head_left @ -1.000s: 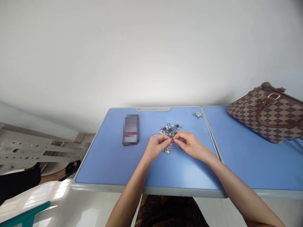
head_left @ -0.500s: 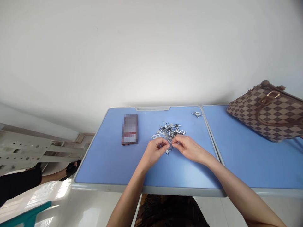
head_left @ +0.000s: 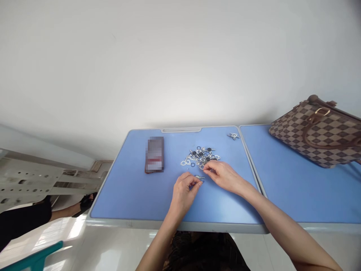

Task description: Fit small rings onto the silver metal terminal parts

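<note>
A loose pile of small metal parts [head_left: 201, 154] lies on the blue table, with flat silver plates, pins, black round pieces and thin rings mixed together. My left hand [head_left: 182, 190] is just in front of the pile, thumb and finger pinched on a small dark ring [head_left: 202, 182]. A silver part with a pin [head_left: 200, 177] shows right by those fingertips. At the pile's near right edge is my right hand [head_left: 224, 176], its fingertips pressed together; what they hold, if anything, is too small to make out. A separate dark ring [head_left: 193, 165] lies beside the flat plates.
A brown box [head_left: 154, 154], partly blurred out, stands to the left on the blue table [head_left: 126, 195]. A small metal assembly [head_left: 233, 136] lies at the back right. On the adjoining table sits a checkered handbag [head_left: 332, 131]. Another person's leg [head_left: 64, 211] shows at far left.
My left hand has moved down and toward me, away from the right hand, with the ring. My right hand stays almost in place at the pile's edge.
</note>
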### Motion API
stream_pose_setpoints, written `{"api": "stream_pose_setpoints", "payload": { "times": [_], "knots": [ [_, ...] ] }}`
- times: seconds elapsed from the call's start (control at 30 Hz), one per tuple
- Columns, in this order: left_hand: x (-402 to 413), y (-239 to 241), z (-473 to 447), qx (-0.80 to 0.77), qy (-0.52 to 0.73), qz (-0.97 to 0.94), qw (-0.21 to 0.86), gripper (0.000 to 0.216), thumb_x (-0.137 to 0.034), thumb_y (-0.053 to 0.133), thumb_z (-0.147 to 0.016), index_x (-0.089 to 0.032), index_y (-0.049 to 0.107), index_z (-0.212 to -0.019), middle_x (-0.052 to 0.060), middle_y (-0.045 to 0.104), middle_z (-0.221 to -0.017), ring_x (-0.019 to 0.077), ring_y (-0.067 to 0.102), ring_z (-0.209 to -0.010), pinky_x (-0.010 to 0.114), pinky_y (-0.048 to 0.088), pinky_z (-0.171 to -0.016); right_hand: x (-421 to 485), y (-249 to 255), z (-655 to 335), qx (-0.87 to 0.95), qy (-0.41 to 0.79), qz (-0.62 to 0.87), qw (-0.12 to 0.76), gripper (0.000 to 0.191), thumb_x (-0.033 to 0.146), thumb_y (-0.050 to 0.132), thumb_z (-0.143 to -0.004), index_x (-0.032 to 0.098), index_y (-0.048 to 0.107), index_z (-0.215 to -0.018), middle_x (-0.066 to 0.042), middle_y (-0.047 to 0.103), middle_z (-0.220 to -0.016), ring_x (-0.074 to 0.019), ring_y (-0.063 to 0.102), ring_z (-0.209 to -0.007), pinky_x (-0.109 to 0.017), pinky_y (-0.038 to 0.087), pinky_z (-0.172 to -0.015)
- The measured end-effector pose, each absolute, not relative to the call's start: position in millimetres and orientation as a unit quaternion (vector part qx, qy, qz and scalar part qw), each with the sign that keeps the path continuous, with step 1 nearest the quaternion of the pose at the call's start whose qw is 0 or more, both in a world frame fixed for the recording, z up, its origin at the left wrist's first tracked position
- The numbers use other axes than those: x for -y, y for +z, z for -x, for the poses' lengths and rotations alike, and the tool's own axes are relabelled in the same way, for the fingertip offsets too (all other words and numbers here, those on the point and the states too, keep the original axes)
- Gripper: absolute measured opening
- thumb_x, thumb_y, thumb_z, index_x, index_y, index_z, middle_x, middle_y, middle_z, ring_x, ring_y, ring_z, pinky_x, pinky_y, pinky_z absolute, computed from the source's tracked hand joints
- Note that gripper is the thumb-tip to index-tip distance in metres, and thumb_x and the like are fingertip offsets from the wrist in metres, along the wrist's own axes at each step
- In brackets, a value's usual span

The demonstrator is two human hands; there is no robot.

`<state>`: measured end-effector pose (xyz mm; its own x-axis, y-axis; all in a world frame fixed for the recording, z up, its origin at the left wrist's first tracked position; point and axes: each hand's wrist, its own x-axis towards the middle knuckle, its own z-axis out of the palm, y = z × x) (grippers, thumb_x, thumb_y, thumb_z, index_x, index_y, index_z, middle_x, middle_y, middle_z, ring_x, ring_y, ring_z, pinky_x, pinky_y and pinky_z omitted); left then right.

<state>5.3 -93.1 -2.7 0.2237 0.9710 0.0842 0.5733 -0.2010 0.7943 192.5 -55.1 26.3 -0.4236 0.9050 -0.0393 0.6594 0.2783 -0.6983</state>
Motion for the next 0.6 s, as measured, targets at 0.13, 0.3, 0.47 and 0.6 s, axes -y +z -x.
{"api": "stream_pose_setpoints", "payload": {
  "times": [0.13, 0.3, 0.47, 0.6],
  "knots": [
    [94, -3, -12, -0.557, 0.31, -0.725, 0.26, 0.014, -0.019, 0.059, -0.084, -0.019, 0.061, -0.07, 0.0, 0.056, -0.07, 0.014, 0.051, -0.07, 0.025, 0.04, -0.066, 54, 24, -193, 0.781, 0.308, 0.511, 0.183, 0.014, 0.016, 0.052, -0.091, 0.019, 0.065, -0.088, -0.003, 0.069, -0.089, -0.015, 0.06, -0.076, -0.026, 0.041, -0.067],
    [92, -7, -13, -0.573, 0.321, -0.711, 0.251, 0.016, -0.019, 0.059, -0.083, -0.018, 0.059, -0.068, -0.001, 0.053, -0.067, 0.0126, 0.048, -0.065, 0.024, 0.038, -0.063, 54, 23, -195, 0.787, 0.297, 0.511, 0.178, 0.014, 0.014, 0.052, -0.09, 0.019, 0.065, -0.089, -0.003, 0.069, -0.09, -0.0153, 0.061, -0.078, -0.026, 0.041, -0.068],
    [88, -12, -11, -0.585, 0.332, -0.688, 0.273, 0.017, -0.019, 0.059, -0.081, -0.018, 0.056, -0.064, -0.003, 0.049, -0.063, 0.0114, 0.045, -0.061, 0.023, 0.037, -0.059, 54, 20, -194, 0.797, 0.287, 0.505, 0.163, 0.014, 0.014, 0.052, -0.091, 0.019, 0.065, -0.09, -0.003, 0.069, -0.091, -0.0159, 0.062, -0.08, -0.025, 0.04, -0.068],
    [88, -13, -12, -0.587, 0.335, -0.681, 0.28, 0.018, -0.019, 0.058, -0.08, -0.018, 0.055, -0.063, -0.003, 0.047, -0.062, 0.0111, 0.044, -0.06, 0.023, 0.036, -0.058, 55, 16, -191, 0.809, 0.276, 0.498, 0.144, 0.016, 0.014, 0.051, -0.09, 0.019, 0.066, -0.091, -0.003, 0.068, -0.09, -0.0159, 0.061, -0.08, -0.025, 0.04, -0.068]
  ]
}}
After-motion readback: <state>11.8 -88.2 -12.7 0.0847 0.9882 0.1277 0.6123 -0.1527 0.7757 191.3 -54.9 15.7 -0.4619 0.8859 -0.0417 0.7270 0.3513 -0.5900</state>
